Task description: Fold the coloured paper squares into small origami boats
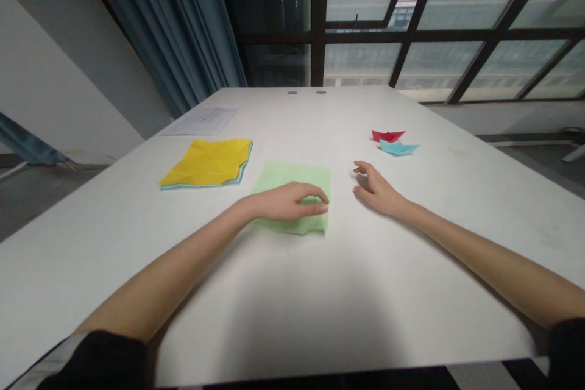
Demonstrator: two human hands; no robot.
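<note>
A light green sheet of paper [292, 172] lies on the white table in front of me. My left hand [292, 201] reaches across it from the left, its thumb and curved fingers nearly meeting at the sheet's right edge, closed on the paper there. The near edge of the sheet looks slightly lifted and wavy. To the right of the paper, apart from it, my right hand [377, 192] rests on the table with fingers loosely bent and apart, holding nothing. Just beyond it sit a blue folded paper boat [398, 147] and a red folded paper boat [387, 136].
A stack of coloured paper with yellow on top [208, 161] lies to the left. Behind it is a printed white sheet [203, 120] at the table's left edge. The white table [297, 304] reaches toward windows and a blue curtain [183, 24].
</note>
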